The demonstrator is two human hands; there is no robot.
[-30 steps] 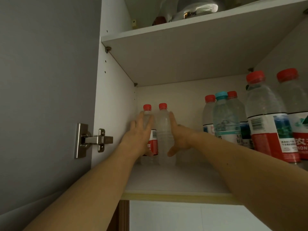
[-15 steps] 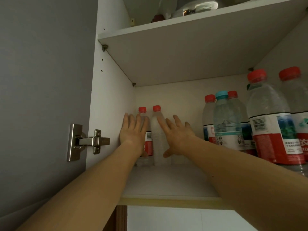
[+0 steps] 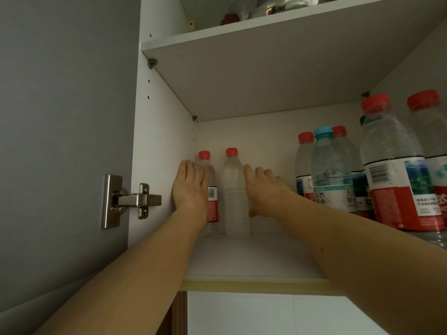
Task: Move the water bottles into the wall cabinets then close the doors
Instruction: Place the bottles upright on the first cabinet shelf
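Left hand, fingers straight, covers the labelled bottle; right hand lies relaxed beside the plain bottle; 5 bottles crowd the right; hinge left.

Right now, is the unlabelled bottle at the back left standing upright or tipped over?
Upright. The unlabelled bottle stands on the cabinet shelf, red cap on top, beside a labelled bottle.

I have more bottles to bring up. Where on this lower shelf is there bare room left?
Bare patches: the shelf front, ahead of the unlabelled bottle; and the back strip between that bottle and the red-capped bottle further right, where the right hand hovers. Crowded: the right side, packed with bottles, and the left corner behind the left hand.
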